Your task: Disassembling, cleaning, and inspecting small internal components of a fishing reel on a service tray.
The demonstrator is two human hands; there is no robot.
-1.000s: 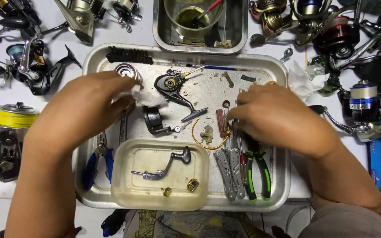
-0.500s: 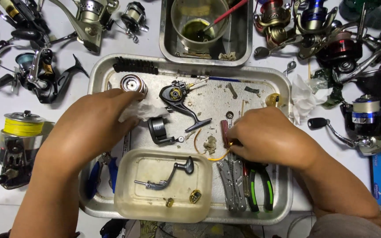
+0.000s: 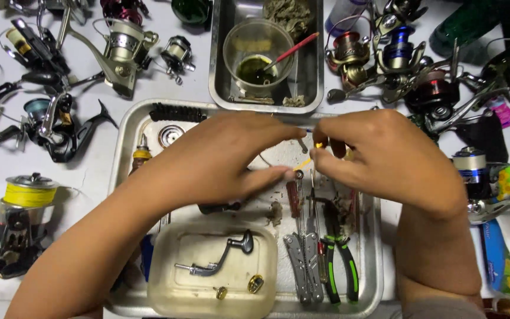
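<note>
Both hands meet above the steel tray. The left hand and right hand each pinch an end of a small yellow part, fingertips closed on it. Below lie a red screwdriver, folding multi-tool, green-handled pliers and a plastic tub holding a reel handle.

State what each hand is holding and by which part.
The right hand pinches a small yellow piece at its fingertips; the left hand meets it there. Which part is gripped cannot be told.
</note>
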